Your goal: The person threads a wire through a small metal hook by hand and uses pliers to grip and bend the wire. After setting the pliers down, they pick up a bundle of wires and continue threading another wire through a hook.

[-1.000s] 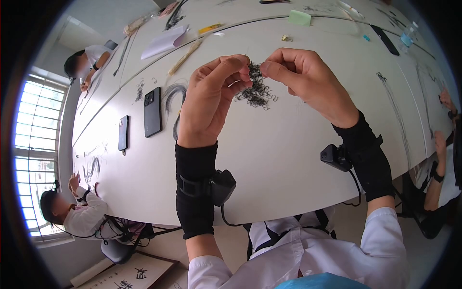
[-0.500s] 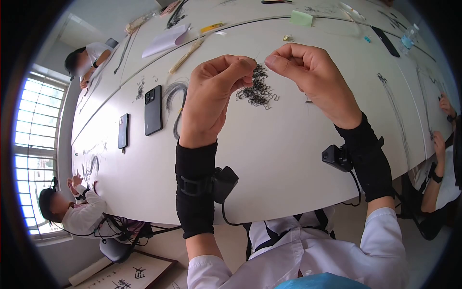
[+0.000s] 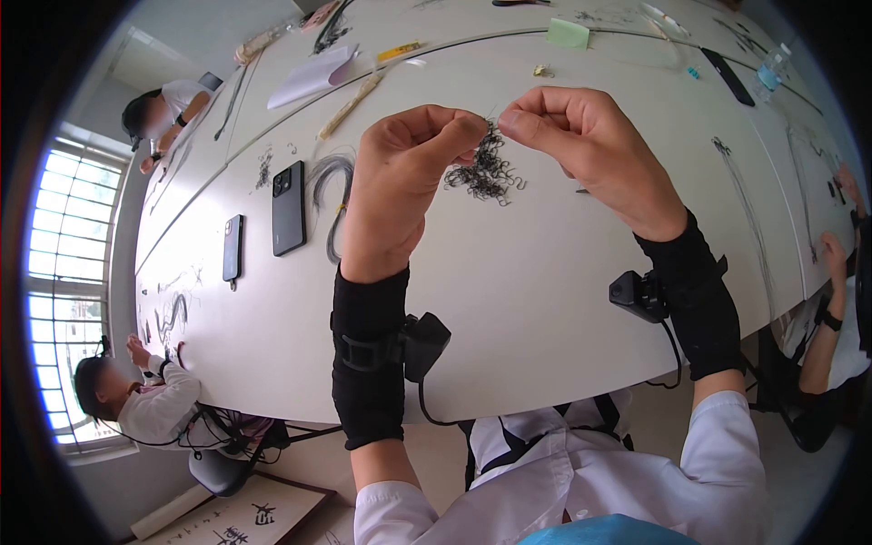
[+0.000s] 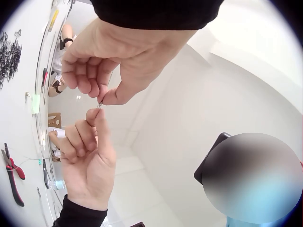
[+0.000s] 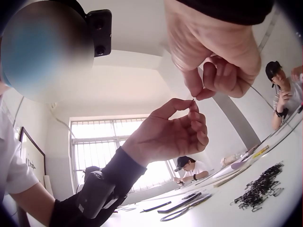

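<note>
In the head view my left hand (image 3: 400, 182) and right hand (image 3: 595, 150) are raised over the table, fingertips close together. Between the fingertips shows a tiny thin piece of wire (image 4: 100, 105), metallic in the left wrist view. Thumb and index finger of each hand pinch it from opposite sides; its exact shape is mostly hidden by the fingertips. The other fingers of both hands are curled. Behind and below the hands lies a pile of small dark bent wire hooks (image 3: 488, 177), partly covered by the left hand in the head view.
Red-handled pliers (image 4: 14, 175) lie on the table. Left of the hands are two phones (image 3: 289, 209) and a bundle of grey wire (image 3: 336, 177). Farther back are a wooden stick (image 3: 350, 107), a yellow tool (image 3: 398, 53) and a green note (image 3: 568, 34). Other people sit around the table.
The left hand has turned and shifted slightly right, its fingers now more curled. The right hand rose a little, then settled back slightly. Both keep their pinch.
</note>
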`<state>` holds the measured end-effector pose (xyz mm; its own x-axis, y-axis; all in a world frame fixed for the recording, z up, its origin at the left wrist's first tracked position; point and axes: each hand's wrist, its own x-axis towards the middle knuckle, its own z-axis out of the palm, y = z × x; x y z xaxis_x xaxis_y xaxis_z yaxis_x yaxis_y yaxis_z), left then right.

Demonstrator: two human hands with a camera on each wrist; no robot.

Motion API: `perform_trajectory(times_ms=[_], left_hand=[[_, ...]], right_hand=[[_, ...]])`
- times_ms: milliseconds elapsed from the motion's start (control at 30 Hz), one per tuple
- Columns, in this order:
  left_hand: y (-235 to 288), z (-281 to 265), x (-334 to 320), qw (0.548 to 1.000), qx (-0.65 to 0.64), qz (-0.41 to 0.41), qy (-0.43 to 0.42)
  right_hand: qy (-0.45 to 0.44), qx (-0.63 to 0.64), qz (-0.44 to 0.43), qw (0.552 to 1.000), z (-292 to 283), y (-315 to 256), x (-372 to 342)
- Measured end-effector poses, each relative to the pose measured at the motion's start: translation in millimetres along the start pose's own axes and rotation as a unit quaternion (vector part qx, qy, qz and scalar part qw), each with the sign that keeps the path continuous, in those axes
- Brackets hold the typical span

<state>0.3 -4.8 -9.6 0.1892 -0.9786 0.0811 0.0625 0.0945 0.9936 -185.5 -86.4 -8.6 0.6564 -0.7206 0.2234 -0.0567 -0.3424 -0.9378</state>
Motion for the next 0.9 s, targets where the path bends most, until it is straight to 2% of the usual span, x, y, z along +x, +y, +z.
perform_trajectory(times_ms=[167,267,467,733,900], left_hand=[[-2.8,3.5,0.5,0.999,-0.002,0.021,0.043],[-3.1,5.0,0.0,0.998,-0.015,0.025,0.050],[-0.2,5.6,-1.9,0.998,0.039,0.021,0.053],[-3.2,11.6,-2.4,0.990,0.095,0.040,0.099],[-3.2,10.4,-0.8,0.996,-0.011,0.031,0.082]], right_hand=[[-0.042,0.008,0.054,0.998,1.8,-8.4,-2.4],[-0.045,-0.002,0.047,0.998,5.7,-1.2,-2.9],[0.008,-0.009,0.030,0.999,1.7,0.6,-1.2],[-0.032,0.064,0.057,0.996,6.3,-3.1,-5.3],[-0.002,-0.001,0.029,1.000,11.8,0.5,-4.0]])
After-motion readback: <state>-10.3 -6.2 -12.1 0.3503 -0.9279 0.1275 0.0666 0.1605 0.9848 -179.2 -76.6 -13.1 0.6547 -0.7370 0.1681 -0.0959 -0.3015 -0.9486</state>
